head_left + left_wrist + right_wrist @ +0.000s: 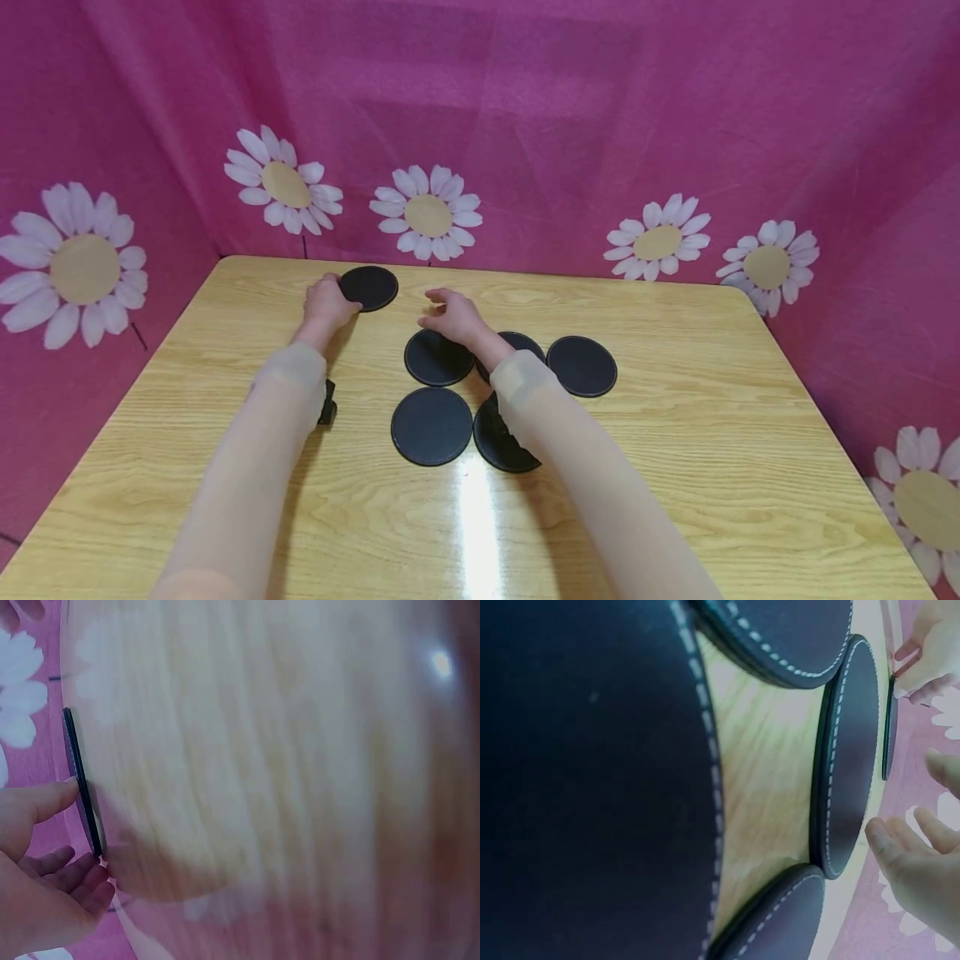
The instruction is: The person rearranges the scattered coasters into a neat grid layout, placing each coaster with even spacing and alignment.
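At the table's far left, my left hand holds a round black coaster by its left edge. The left wrist view shows that coaster edge-on, thumb on its upper face and fingertips at its lower end. My right hand hovers with relaxed fingers just beyond another black coaster, nothing between thumb and fingers. White stitching runs round the rim of a coaster near the right hand in the right wrist view. The right forearm partly hides two more coasters, one at the front and one behind.
Another coaster lies at the front left of the cluster, and one at its right end. The wooden table is backed by a pink cloth with daisies. A dark device shows at my left wrist.
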Demonstrator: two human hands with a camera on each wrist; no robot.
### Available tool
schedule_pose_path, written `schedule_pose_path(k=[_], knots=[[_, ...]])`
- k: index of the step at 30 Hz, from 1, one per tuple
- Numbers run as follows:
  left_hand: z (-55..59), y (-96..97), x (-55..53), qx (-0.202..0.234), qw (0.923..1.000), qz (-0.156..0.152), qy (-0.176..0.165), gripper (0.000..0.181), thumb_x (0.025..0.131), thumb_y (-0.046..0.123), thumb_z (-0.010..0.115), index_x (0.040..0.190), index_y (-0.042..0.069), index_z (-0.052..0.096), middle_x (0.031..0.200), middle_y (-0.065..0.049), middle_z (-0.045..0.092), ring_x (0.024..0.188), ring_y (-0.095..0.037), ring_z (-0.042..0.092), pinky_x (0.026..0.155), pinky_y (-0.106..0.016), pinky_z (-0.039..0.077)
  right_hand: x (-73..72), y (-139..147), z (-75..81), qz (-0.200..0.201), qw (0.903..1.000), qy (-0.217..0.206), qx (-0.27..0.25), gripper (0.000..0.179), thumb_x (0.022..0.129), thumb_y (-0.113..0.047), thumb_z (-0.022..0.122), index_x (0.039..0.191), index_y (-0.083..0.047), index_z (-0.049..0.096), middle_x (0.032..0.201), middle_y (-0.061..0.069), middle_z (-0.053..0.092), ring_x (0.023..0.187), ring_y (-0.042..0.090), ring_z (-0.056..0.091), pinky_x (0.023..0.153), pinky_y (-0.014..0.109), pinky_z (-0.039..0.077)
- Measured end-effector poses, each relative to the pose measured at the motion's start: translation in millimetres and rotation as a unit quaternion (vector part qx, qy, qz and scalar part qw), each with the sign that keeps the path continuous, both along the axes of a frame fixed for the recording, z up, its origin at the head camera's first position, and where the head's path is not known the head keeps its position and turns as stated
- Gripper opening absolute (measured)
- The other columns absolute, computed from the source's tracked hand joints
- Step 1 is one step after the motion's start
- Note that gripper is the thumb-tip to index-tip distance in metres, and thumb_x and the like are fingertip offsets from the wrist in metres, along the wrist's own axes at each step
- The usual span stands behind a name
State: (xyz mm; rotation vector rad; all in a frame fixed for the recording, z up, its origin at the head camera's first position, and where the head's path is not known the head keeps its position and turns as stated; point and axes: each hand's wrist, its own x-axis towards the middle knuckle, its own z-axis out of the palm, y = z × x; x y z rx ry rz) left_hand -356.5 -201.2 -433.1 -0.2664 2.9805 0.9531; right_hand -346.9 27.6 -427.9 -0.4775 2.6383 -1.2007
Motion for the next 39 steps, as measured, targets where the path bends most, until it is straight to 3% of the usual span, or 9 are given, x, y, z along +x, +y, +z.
schedule_pose_path(k=[11, 22, 33, 39], knots=[[-2.0, 22.0, -1.6, -0.009, 0.9987, -0.05, 0.001, 0.065, 0.082, 0.017, 0.07, 0.134, -0.008, 0.039, 0.132, -0.028, 0.048, 0.124, -0.044, 0.039, 0.106, -0.047, 0.034, -8.5, 6, -7.9, -0.007, 0.9999, 0.004, 0.014, 0.056, 0.086, -0.016, 0.069, 0.136, -0.002, 0.047, 0.132, 0.017, 0.054, 0.118, 0.027, 0.055, 0.098, 0.034, 0.046], [-2.4, 34.7, 0.3, 0.016, 0.9939, -0.109, 0.01, 0.071, 0.08, 0.014, 0.073, 0.136, -0.009, 0.037, 0.137, -0.026, 0.046, 0.128, -0.039, 0.039, 0.11, -0.042, 0.031, -7.3, 5, -8.5, -0.021, 0.9989, 0.009, 0.042, 0.055, 0.085, -0.016, 0.068, 0.135, -0.002, 0.048, 0.127, 0.018, 0.057, 0.117, 0.027, 0.054, 0.101, 0.035, 0.043], [-3.0, 37.1, 3.1, 0.049, 0.9942, -0.095, 0.006, 0.071, 0.078, 0.013, 0.075, 0.135, -0.009, 0.038, 0.134, -0.026, 0.048, 0.126, -0.038, 0.042, 0.108, -0.042, 0.032, -5.6, 3, -8.5, -0.007, 0.9976, 0.006, 0.069, 0.056, 0.087, -0.017, 0.065, 0.137, -0.001, 0.046, 0.136, 0.015, 0.051, 0.125, 0.026, 0.048, 0.107, 0.035, 0.037], [0.4, 39.2, 2.3, 0.08, 0.9934, -0.082, -0.003, 0.068, 0.081, 0.01, 0.072, 0.136, -0.008, 0.038, 0.134, -0.027, 0.047, 0.125, -0.037, 0.043, 0.108, -0.042, 0.033, -5.3, 4, -7.2, -0.021, 0.9993, -0.03, 0.001, 0.055, 0.089, -0.012, 0.063, 0.139, 0.0, 0.043, 0.14, 0.016, 0.047, 0.128, 0.027, 0.044, 0.108, 0.034, 0.036]])
